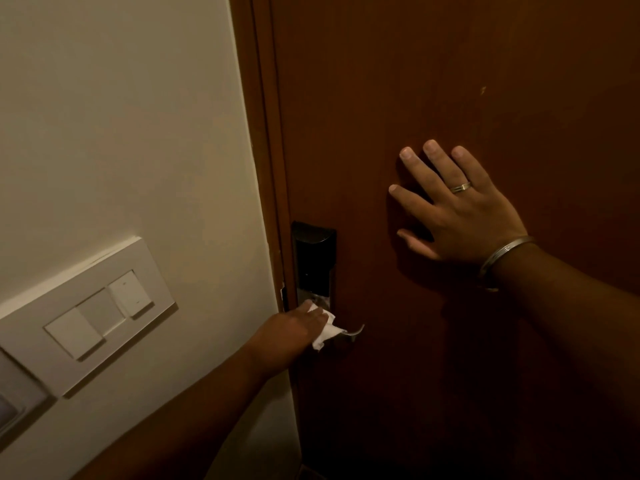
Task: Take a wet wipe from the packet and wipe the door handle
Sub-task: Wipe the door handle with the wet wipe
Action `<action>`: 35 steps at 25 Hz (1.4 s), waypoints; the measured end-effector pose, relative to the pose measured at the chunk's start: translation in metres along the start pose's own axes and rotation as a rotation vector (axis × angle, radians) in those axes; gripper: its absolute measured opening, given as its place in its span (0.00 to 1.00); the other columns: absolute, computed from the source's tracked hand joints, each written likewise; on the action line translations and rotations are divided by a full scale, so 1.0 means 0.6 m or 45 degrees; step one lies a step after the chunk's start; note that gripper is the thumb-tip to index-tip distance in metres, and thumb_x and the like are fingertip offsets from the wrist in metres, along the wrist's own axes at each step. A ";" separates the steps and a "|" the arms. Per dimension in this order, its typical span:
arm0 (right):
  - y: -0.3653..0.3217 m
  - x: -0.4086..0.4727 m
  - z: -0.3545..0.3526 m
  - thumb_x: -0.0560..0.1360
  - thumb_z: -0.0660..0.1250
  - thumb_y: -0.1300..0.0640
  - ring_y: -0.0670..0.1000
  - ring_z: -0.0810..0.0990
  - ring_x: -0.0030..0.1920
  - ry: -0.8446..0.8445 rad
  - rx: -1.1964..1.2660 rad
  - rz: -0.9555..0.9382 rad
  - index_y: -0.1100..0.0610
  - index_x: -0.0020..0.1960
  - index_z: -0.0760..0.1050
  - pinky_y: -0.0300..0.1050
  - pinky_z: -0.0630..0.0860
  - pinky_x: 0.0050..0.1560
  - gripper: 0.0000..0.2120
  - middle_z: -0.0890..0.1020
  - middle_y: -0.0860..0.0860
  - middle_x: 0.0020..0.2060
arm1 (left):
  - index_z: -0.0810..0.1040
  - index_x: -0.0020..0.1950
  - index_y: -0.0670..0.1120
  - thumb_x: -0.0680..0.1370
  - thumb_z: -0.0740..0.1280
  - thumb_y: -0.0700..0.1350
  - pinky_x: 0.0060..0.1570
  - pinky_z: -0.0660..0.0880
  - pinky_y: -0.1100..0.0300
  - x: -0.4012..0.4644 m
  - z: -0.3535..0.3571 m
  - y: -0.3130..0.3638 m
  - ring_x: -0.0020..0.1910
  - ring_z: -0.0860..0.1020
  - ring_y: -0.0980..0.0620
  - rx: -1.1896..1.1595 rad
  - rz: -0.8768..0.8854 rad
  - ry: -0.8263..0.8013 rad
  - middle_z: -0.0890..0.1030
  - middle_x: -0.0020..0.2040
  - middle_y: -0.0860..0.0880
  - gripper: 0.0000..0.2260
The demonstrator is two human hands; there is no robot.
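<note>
Your left hand [291, 332] grips a crumpled white wet wipe [325, 332] wrapped around the metal lever door handle [355, 332], whose curved tip pokes out to the right. Above it sits a dark electronic lock plate [313, 258]. Your right hand [457, 209] lies flat with fingers spread wide on the brown wooden door [450, 81]. A white switch panel [93, 317] is mounted on the cream wall [121, 116] beside the frame.

Two hands are in view: the left hand [291, 329] and the right hand [460, 209]. There is one white wet wipe [325, 332], one metal door handle [353, 332], one dark lock plate [313, 261], one brown door [450, 81], one ring [460, 187], one bangle [502, 258], and one switch panel [86, 317] with three rockers.
</note>
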State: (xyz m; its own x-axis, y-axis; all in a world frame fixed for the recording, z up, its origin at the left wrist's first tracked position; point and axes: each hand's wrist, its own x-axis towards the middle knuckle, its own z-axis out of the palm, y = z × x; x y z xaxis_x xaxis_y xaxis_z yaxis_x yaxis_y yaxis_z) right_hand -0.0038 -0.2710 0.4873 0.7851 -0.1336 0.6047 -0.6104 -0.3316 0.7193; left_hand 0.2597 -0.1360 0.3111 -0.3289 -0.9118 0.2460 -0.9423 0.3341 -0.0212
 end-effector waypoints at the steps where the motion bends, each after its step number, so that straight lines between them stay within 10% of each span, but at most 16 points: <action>1: 0.002 0.002 -0.002 0.77 0.55 0.35 0.66 0.57 0.77 0.000 -0.005 -0.002 0.54 0.74 0.66 0.63 0.56 0.75 0.33 0.58 0.63 0.78 | 0.77 0.62 0.40 0.65 0.80 0.39 0.47 0.81 0.50 -0.007 0.009 -0.001 0.57 0.80 0.42 0.030 0.026 -0.003 0.81 0.59 0.39 0.27; 7: 0.023 -0.003 -0.002 0.77 0.55 0.35 0.66 0.57 0.76 0.003 -0.051 -0.003 0.54 0.74 0.65 0.63 0.55 0.74 0.33 0.57 0.63 0.78 | 0.66 0.71 0.42 0.75 0.70 0.49 0.67 0.67 0.43 0.019 0.019 0.061 0.66 0.71 0.43 0.159 -0.015 -0.011 0.73 0.68 0.41 0.28; 11: 0.012 -0.029 0.012 0.77 0.55 0.34 0.66 0.57 0.76 -0.038 -0.019 0.009 0.54 0.73 0.66 0.63 0.55 0.75 0.33 0.58 0.63 0.77 | 0.74 0.57 0.48 0.77 0.55 0.65 0.56 0.70 0.52 0.044 0.008 0.035 0.49 0.75 0.50 0.048 0.021 -0.074 0.79 0.51 0.47 0.23; 17: -0.006 -0.014 0.008 0.77 0.52 0.33 0.66 0.58 0.76 -0.016 -0.002 -0.007 0.54 0.73 0.66 0.63 0.56 0.74 0.33 0.59 0.63 0.77 | 0.75 0.45 0.50 0.78 0.53 0.54 0.46 0.74 0.53 0.043 -0.005 0.008 0.36 0.74 0.52 -0.063 0.130 -0.261 0.79 0.39 0.50 0.15; 22: 0.001 -0.005 0.005 0.77 0.52 0.34 0.66 0.58 0.76 0.011 -0.008 -0.022 0.54 0.73 0.66 0.63 0.56 0.74 0.33 0.59 0.63 0.77 | 0.75 0.60 0.41 0.80 0.61 0.40 0.58 0.72 0.48 0.055 0.032 0.103 0.51 0.79 0.45 -0.134 -0.123 -0.089 0.81 0.52 0.42 0.10; 29: 0.000 0.000 0.000 0.78 0.51 0.34 0.66 0.57 0.77 0.001 -0.027 -0.008 0.54 0.74 0.65 0.63 0.55 0.74 0.33 0.58 0.63 0.78 | 0.79 0.54 0.46 0.76 0.68 0.42 0.47 0.75 0.55 0.034 -0.026 -0.032 0.46 0.80 0.48 0.131 0.309 -0.181 0.82 0.47 0.46 0.07; 35: -0.001 -0.001 -0.002 0.78 0.52 0.34 0.66 0.58 0.77 0.010 -0.029 -0.005 0.54 0.73 0.66 0.62 0.55 0.75 0.32 0.58 0.63 0.78 | 0.77 0.57 0.43 0.79 0.65 0.47 0.55 0.72 0.53 0.072 0.013 0.080 0.51 0.79 0.48 0.163 0.054 -0.240 0.82 0.53 0.44 0.10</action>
State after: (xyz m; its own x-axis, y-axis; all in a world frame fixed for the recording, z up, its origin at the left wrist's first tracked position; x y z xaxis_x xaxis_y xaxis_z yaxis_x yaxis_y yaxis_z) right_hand -0.0038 -0.2696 0.4868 0.7868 -0.1248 0.6044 -0.6095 -0.3105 0.7294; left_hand 0.2000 -0.1611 0.3132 -0.3629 -0.9300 0.0574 -0.9237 0.3510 -0.1534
